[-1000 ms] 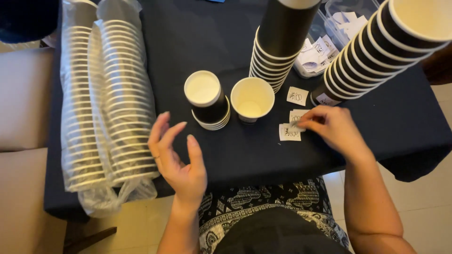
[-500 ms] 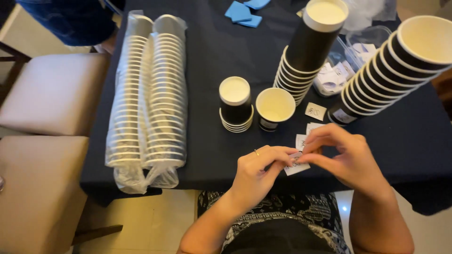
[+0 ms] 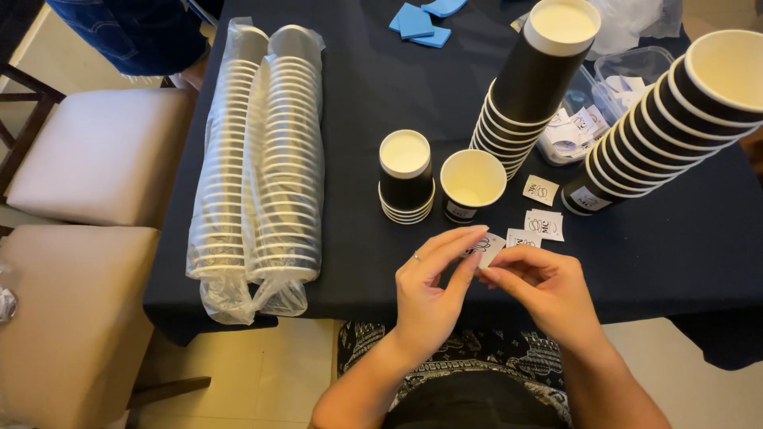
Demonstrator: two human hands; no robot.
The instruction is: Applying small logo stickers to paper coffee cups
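Note:
My left hand (image 3: 433, 282) and my right hand (image 3: 540, 286) meet near the table's front edge, both pinching one small white square sticker (image 3: 486, 247) between their fingertips. Three more white stickers (image 3: 543, 224) lie on the dark tablecloth just beyond. Past them stand an upright black paper cup (image 3: 472, 184) with a cream inside and a short stack of upside-down black cups (image 3: 405, 176). A tall stack of black cups (image 3: 534, 83) rises behind, and another long stack (image 3: 675, 111) leans in from the right.
Two plastic-wrapped sleeves of cups (image 3: 262, 159) lie on the table's left side. A clear plastic tub of stickers (image 3: 596, 107) sits at the back right, blue paper squares (image 3: 417, 20) at the far edge. Two cushioned chairs (image 3: 87, 238) stand left; a person in jeans (image 3: 139, 32) stands beyond.
A second ago my left hand hovered open while my right hand picked at the stickers on the table. Now both hands hold one sticker together in front of the cups.

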